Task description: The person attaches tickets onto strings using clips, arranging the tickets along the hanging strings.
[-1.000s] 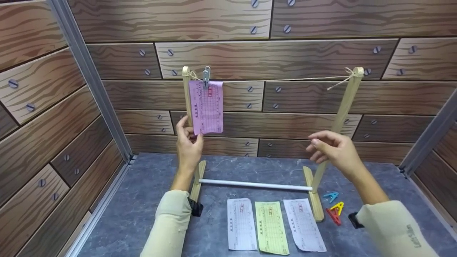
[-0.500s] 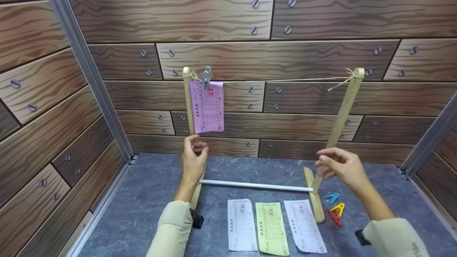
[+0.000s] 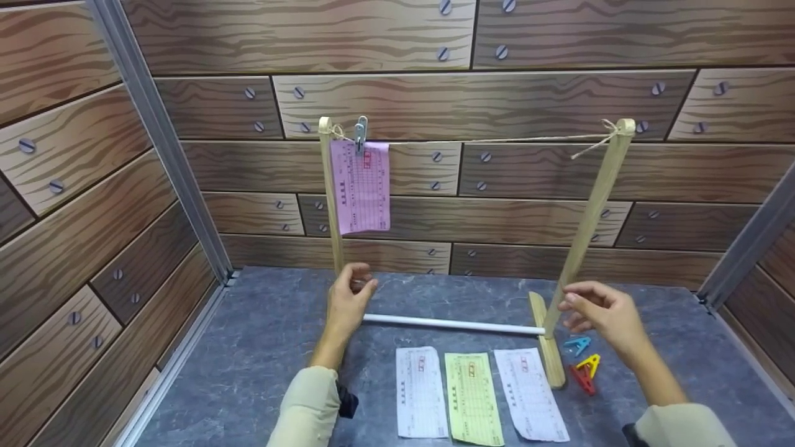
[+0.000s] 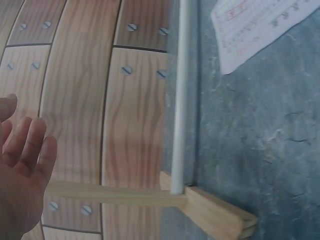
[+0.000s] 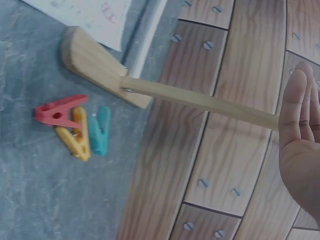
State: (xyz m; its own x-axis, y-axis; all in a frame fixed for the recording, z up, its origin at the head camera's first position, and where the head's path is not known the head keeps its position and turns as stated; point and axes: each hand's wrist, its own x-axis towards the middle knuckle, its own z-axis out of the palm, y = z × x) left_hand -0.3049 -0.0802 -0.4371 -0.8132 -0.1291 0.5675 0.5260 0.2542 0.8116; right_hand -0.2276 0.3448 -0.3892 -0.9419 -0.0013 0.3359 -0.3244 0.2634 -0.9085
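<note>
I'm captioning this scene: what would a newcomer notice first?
Probably the pink slip, held on the string by a silvery clip near the left post. Next, the red clip, yellow clip and blue clip, clustered on the tabletop at the right. Then the yellow-green slip, between the left pale slip and right pale slip.
</note>
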